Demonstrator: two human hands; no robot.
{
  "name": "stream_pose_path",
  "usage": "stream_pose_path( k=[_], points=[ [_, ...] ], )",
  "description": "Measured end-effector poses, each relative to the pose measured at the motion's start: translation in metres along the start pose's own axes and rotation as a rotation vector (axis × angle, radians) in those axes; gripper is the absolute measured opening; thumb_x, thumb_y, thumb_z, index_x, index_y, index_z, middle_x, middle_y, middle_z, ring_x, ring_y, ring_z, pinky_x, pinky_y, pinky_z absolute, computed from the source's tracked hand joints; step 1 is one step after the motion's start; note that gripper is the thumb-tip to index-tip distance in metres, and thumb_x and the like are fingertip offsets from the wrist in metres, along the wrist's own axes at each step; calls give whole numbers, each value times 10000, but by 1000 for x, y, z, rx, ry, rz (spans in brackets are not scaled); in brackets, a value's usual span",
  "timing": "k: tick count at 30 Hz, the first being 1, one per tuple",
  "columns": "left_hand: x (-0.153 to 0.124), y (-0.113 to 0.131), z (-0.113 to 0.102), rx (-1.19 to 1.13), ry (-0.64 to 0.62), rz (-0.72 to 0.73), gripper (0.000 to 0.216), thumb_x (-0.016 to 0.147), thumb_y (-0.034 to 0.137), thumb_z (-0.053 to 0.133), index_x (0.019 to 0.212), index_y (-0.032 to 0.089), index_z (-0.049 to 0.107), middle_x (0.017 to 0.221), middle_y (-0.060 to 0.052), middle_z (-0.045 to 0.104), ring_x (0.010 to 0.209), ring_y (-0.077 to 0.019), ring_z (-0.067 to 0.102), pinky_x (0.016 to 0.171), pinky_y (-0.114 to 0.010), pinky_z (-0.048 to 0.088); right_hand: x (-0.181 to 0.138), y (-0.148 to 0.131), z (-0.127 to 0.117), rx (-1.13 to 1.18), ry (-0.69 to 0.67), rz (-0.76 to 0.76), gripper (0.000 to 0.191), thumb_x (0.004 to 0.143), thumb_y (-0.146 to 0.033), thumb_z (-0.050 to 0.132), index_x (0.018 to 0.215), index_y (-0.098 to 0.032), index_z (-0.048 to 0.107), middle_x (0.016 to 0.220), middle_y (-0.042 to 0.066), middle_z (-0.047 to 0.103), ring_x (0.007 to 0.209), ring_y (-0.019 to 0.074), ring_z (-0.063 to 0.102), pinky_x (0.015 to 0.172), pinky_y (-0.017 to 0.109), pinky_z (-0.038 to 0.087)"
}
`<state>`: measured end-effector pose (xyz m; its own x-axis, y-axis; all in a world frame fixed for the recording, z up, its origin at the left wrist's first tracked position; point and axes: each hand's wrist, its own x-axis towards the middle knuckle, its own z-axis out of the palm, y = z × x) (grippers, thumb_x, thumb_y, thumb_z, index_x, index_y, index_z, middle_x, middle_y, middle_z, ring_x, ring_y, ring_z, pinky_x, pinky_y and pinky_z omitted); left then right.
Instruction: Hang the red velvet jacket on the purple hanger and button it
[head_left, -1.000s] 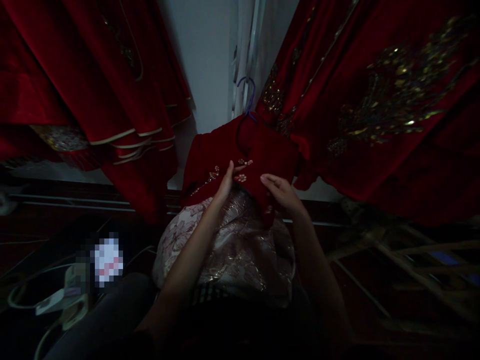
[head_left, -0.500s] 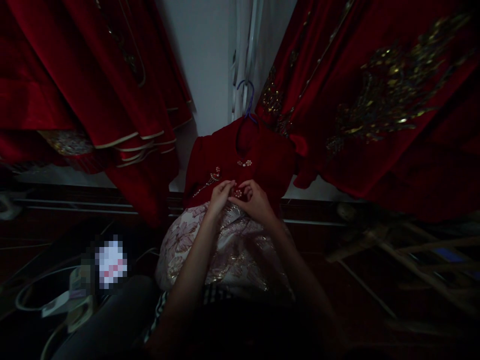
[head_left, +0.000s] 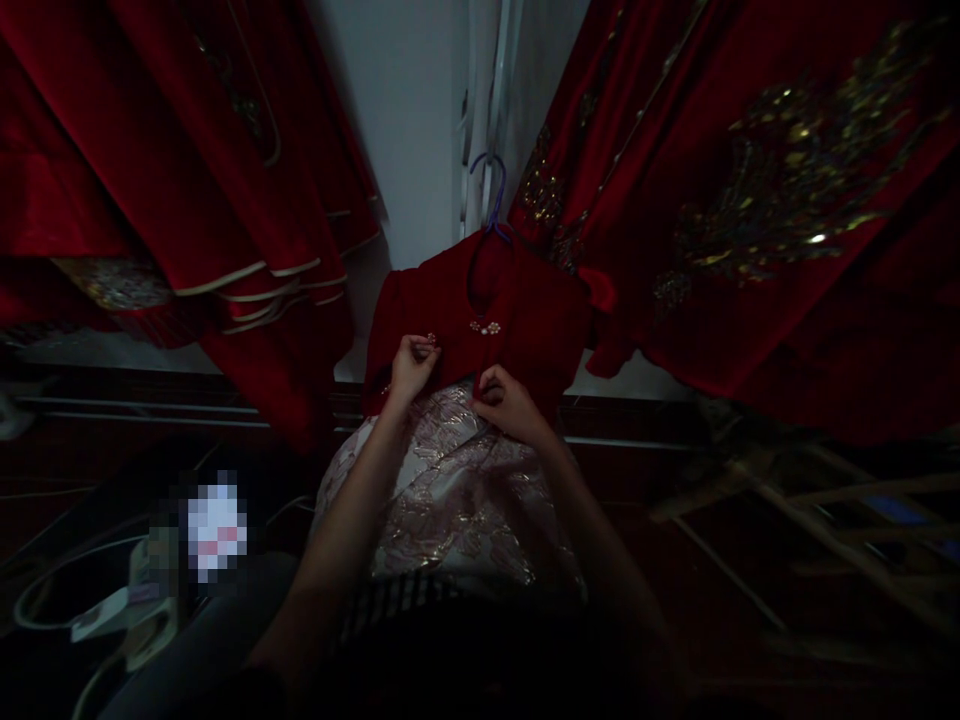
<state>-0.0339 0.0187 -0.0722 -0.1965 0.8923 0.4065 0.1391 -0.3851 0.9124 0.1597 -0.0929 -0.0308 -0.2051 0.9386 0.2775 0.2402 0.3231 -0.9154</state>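
Note:
A dark red short jacket (head_left: 450, 290) hangs on a purple hanger (head_left: 498, 195) over a pale, metallic-patterned floral skirt (head_left: 450, 500). My left hand (head_left: 414, 368) is closed in a pinch at the beaded brooch (head_left: 432, 339) on the jacket's left side. The hand covers the middle of the brooch; its top and the tip of its tassel show. My right hand (head_left: 510, 402) pinches the lower front edge of the jacket beside the opening. Higher up, a pearly flower clasp (head_left: 484, 328) sits across the front below the neckline.
Red garments (head_left: 247, 180) with pale trim hang at the left, and a red garment with gold sequins (head_left: 810, 170) hangs at the right. A power strip with a white cable (head_left: 150, 620) lies lower left beside a blurred bright screen. A wooden rack (head_left: 810, 510) stands lower right.
My left hand has moved left from the jacket's centre front to the brooch. My right hand has stayed at the front edge, and the lower front now gapes open.

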Motion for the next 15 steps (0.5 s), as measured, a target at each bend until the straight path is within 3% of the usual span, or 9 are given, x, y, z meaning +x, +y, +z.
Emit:
stream_pose_path(
  k=[4,8,11,15],
  points=[
    [-1,3,3,-25,44,2,198,692,251,656,838,165,555,774,-1,620,712,-98,598,726,-231,477,16,-4,5,151,10,17,321,636,-282,695,838,-206,457,766,-50,531,562,58,497,493,180,419],
    [-2,16,-2,-200,8,-63,233,705,346,660,817,141,644,842,-47,685,748,-119,622,745,-249,490,57,-9,18,163,51,-50,340,633,-296,699,888,-199,497,814,-38,534,588,59,513,507,188,469],
    [-1,22,-7,-286,-21,-139,312,683,392,691,851,128,690,889,-76,710,748,-132,636,745,-270,503,91,-5,34,48,198,-88,302,636,-239,681,881,-198,508,772,-50,521,592,69,538,536,203,491],
    [-1,23,-11,-254,-17,-118,324,703,398,670,870,124,712,897,-87,721,794,-152,651,784,-290,514,113,7,52,-159,240,-141,289,620,-168,688,870,-183,543,811,-25,578,637,75,562,632,214,507]
  ],
)
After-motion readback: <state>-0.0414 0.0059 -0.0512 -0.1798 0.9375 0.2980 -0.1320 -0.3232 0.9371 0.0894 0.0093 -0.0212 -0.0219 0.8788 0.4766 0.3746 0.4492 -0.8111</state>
